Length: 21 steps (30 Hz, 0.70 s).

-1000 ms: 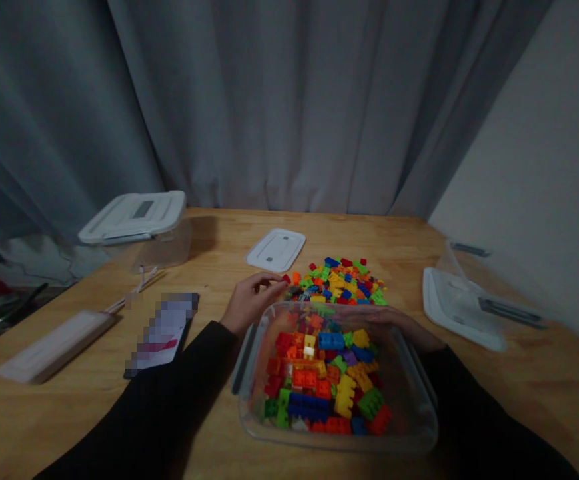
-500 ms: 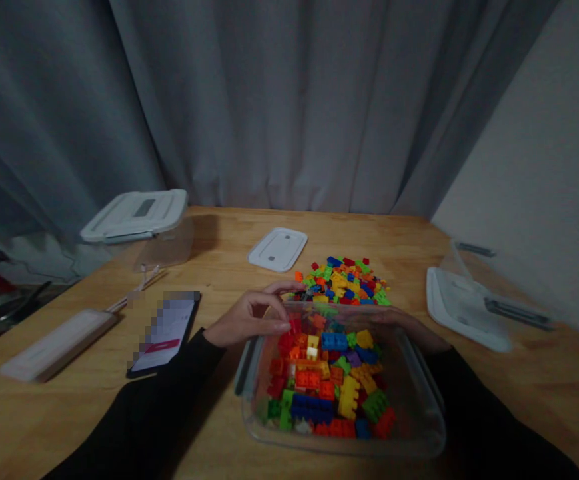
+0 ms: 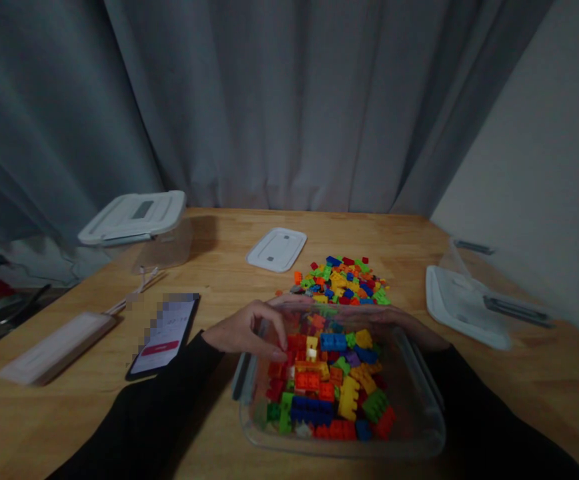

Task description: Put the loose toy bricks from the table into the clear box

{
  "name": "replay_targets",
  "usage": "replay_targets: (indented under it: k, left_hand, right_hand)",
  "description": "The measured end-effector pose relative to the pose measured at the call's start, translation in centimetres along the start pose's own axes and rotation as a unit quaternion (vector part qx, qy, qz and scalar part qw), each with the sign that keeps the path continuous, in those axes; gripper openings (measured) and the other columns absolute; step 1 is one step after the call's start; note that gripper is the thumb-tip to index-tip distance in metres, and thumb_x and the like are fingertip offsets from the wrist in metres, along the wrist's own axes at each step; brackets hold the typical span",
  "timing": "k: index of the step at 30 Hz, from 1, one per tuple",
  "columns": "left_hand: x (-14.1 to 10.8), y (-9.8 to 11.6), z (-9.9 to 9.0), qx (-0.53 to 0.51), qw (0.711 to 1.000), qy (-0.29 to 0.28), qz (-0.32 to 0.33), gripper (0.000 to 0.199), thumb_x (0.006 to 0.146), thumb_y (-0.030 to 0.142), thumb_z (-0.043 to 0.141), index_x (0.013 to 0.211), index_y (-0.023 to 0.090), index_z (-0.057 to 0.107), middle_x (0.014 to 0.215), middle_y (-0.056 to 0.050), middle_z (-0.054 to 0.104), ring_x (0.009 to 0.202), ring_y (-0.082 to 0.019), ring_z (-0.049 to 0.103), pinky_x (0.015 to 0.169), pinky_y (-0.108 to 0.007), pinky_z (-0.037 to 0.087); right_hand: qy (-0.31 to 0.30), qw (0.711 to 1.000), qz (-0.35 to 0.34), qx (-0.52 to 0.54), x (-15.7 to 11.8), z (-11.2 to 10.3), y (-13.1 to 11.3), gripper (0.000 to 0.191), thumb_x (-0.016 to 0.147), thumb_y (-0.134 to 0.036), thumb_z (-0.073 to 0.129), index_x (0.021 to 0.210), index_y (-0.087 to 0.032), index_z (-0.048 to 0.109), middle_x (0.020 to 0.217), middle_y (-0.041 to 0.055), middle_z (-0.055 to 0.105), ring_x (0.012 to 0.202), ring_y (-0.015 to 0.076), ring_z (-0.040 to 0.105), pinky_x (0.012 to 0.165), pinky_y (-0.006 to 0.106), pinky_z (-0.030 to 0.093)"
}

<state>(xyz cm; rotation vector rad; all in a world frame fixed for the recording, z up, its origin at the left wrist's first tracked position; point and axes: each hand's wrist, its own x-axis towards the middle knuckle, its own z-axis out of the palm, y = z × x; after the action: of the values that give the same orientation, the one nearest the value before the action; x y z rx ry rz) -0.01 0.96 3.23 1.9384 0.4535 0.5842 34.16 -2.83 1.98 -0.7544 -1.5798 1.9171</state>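
Note:
A clear plastic box (image 3: 409, 427) holds many coloured toy bricks (image 3: 314, 380) on its left and middle parts. My left hand (image 3: 249, 333) reaches over its left wall. Thumb and index finger close together at a red toy brick (image 3: 296, 343) among the others, and the remaining fingers extend behind the far rim. My right hand (image 3: 409, 325) wraps around the far right corner of the box, its fingers lying along the far wall and partly hidden by it. Just beyond the box, a loose heap of bricks (image 3: 344, 280) lies on the table.
On the wooden table (image 3: 219, 280) are a white lid (image 3: 276, 250), a phone (image 3: 169, 337), and a pale oblong case (image 3: 59, 347) with a strap. A lidded box (image 3: 142, 220) stands far left; another clear box (image 3: 499, 280) with a white lid (image 3: 456, 310) is right. A curtain hangs behind.
My left thumb and index finger have lowered from near the far rim down to the bricks, with the red brick at their tips. My right hand and the box have hardly moved.

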Motion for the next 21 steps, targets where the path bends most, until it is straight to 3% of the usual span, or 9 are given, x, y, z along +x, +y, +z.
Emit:
replay_targets:
  k: [7, 11, 15, 18, 21]
  left_hand:
    - [0.1, -0.1, -0.1, 0.006, 1.000, -0.016, 0.005, 0.011, 0.075, 0.036, 0.085, 0.079, 0.026, 0.080, 0.147, -0.008, 0.062, 0.150, -0.032, 0.039, 0.123, -0.061, 0.022]
    - [0.2, -0.3, -0.2, -0.014, 0.999, -0.019, 0.021, 0.031, 0.076, 0.041, 0.084, 0.104, 0.030, 0.081, 0.149, -0.009, 0.060, 0.150, -0.033, 0.041, 0.123, -0.061, 0.021]
    - [0.1, -0.3, 0.1, -0.034, 0.999, -0.010, 0.010, 0.053, 0.077, 0.042, 0.083, 0.128, 0.031, 0.072, 0.153, -0.010, 0.056, 0.149, -0.035, 0.042, 0.122, -0.061, 0.025]
    - [0.1, -1.0, 0.5, -0.111, 0.993, 0.047, -0.003, 0.059, 0.084, 0.049, 0.075, 0.138, 0.029, 0.064, 0.151, -0.013, 0.059, 0.144, -0.036, 0.049, 0.120, -0.061, 0.032]
    - [0.4, -2.4, 0.6, -0.157, 0.972, 0.176, -0.008, 0.051, 0.092, 0.051, 0.062, 0.134, 0.024, 0.065, 0.139, -0.016, 0.068, 0.129, -0.034, 0.063, 0.113, -0.056, 0.044]
  right_hand:
    - [-0.011, 1.000, -0.012, -0.007, 0.1, -0.5, 0.4, 0.045, 0.099, -0.037, 0.048, 0.138, -0.024, 0.065, 0.152, 0.0051, 0.058, 0.145, 0.0269, 0.048, 0.125, 0.048, 0.028]
    - [0.008, 1.000, -0.008, -0.011, 0.1, -0.3, 0.3, 0.044, 0.098, -0.039, 0.049, 0.135, -0.023, 0.067, 0.152, 0.0055, 0.058, 0.145, 0.0270, 0.047, 0.125, 0.048, 0.028]
    - [0.011, 1.000, 0.015, -0.013, 0.0, -0.1, -0.1, 0.045, 0.097, -0.041, 0.051, 0.136, -0.025, 0.067, 0.151, 0.0039, 0.058, 0.146, 0.0272, 0.047, 0.124, 0.047, 0.031]
    - [0.006, 0.999, -0.002, -0.032, 0.1, -0.2, -0.2, 0.045, 0.098, -0.039, 0.050, 0.137, -0.025, 0.066, 0.152, 0.0029, 0.057, 0.146, 0.0260, 0.046, 0.126, 0.046, 0.028]
    - [-0.001, 0.999, 0.006, -0.038, 0.2, -0.5, 0.0, 0.046, 0.098, -0.039, 0.049, 0.141, -0.027, 0.063, 0.151, 0.0022, 0.058, 0.145, 0.0243, 0.048, 0.126, 0.045, 0.027]
